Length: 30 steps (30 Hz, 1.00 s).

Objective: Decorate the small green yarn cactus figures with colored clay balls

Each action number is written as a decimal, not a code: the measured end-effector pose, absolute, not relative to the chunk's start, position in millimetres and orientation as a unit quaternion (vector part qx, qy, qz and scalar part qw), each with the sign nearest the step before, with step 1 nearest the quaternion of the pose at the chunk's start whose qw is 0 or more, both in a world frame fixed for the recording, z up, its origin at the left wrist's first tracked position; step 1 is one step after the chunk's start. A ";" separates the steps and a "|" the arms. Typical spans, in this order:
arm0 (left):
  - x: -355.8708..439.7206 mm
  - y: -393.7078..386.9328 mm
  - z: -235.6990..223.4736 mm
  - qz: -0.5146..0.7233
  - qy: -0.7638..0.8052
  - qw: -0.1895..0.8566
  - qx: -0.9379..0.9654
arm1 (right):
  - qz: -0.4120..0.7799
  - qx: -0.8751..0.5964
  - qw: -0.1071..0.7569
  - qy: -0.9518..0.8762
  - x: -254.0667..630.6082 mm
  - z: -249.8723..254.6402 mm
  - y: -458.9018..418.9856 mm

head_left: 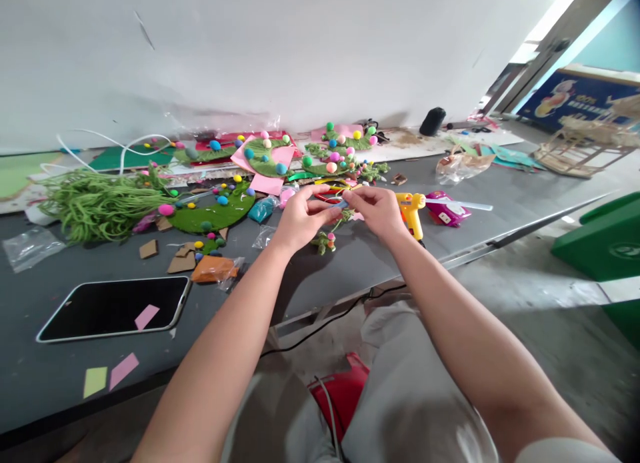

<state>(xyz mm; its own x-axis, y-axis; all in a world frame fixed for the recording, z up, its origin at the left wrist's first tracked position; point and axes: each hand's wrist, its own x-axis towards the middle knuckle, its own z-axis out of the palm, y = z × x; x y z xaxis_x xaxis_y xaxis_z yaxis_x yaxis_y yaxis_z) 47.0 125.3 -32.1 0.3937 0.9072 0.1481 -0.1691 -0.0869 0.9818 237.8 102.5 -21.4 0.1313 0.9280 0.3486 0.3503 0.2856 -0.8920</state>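
My left hand [304,218] is closed over the table, fingers and thumb pinching one end of a small light-blue strip [341,204]. The fingertips of my right hand [376,210] meet it at the other end, also in a pinch. Fingers cover much of the strip, so its exact kind is unclear. Just below the hands lies a green yarn sprig [323,243] with a pink pom-pom. To the right of my right hand is a yellow hot glue gun [412,211], with a purple packet [447,210] beside it.
Green yarn [95,203] is heaped at left, near curved green felt pieces [210,216] dotted with pom-poms. A phone [115,308], cardboard scraps [183,258] and an orange packet [215,268] lie nearer. A green bin [600,236] stands right of the table, and a black cable [345,313] hangs below its edge.
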 end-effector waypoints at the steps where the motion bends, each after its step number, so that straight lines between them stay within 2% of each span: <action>1: 46.9 124.7 -31.1 0.451 0.320 0.594 0.584 | 0.280 -0.540 0.543 -0.579 240.1 -21.8 103.4; 4: 46.4 121.9 -28.0 0.449 0.321 0.594 0.586 | 0.327 -0.527 0.547 -0.563 240.3 -21.5 102.3; 9: 45.8 121.4 -28.8 0.419 0.308 0.597 0.611 | 0.315 -0.508 0.467 -0.651 225.6 -20.9 97.3; 12: 46.3 125.0 -31.3 0.432 0.323 0.579 0.611 | 0.286 -0.518 0.481 -0.647 222.4 -22.5 99.4; 16: 46.7 127.4 -31.7 0.449 0.319 0.579 0.601 | 0.261 -0.537 0.539 -0.593 229.4 -23.5 105.6; 19: 45.8 126.2 -30.5 0.456 0.320 0.568 0.606 | 0.287 -0.538 0.562 -0.559 233.3 -22.9 107.3; 22: 44.5 125.2 -30.3 0.441 0.303 0.584 0.611 | 0.329 -0.499 0.531 -0.601 229.8 -22.3 105.3; 25: 43.6 125.1 -30.6 0.431 0.300 0.597 0.607 | 0.314 -0.491 0.483 -0.654 223.8 -22.5 102.3; 30: 43.8 122.9 -27.2 0.424 0.304 0.610 0.596 | 0.266 -0.517 0.500 -0.642 225.9 -21.7 99.1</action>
<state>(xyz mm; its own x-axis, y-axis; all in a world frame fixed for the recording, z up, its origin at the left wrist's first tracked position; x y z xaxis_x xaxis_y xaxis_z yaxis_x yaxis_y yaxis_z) 43.8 122.9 -27.2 0.4562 0.8796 0.1350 -0.1552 -0.0707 0.9854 225.9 99.1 -21.7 0.0358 0.9295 0.3670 0.3982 0.3235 -0.8584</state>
